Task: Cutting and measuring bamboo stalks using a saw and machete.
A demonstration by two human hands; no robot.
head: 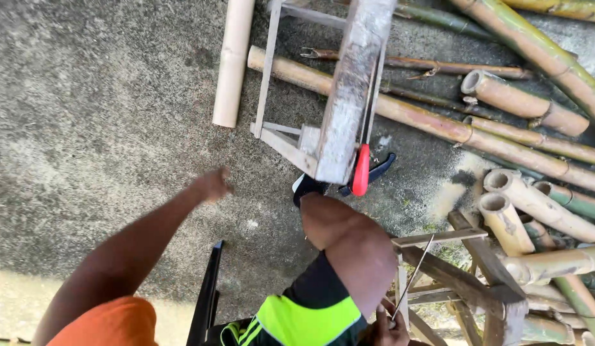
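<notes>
Rough grey concrete ground runs under a weathered wooden sawhorse beam, with a red-handled clamp at its near end. Left hand reaches out empty, fingers loosely curled, toward a pale cut bamboo pole — not yet touching it. Right hand sits low by the knee, closed on a thin metal rod. Green and tan bamboo poles lie piled to the right — none rests on the beam, so work there looks unstarted.
</notes>
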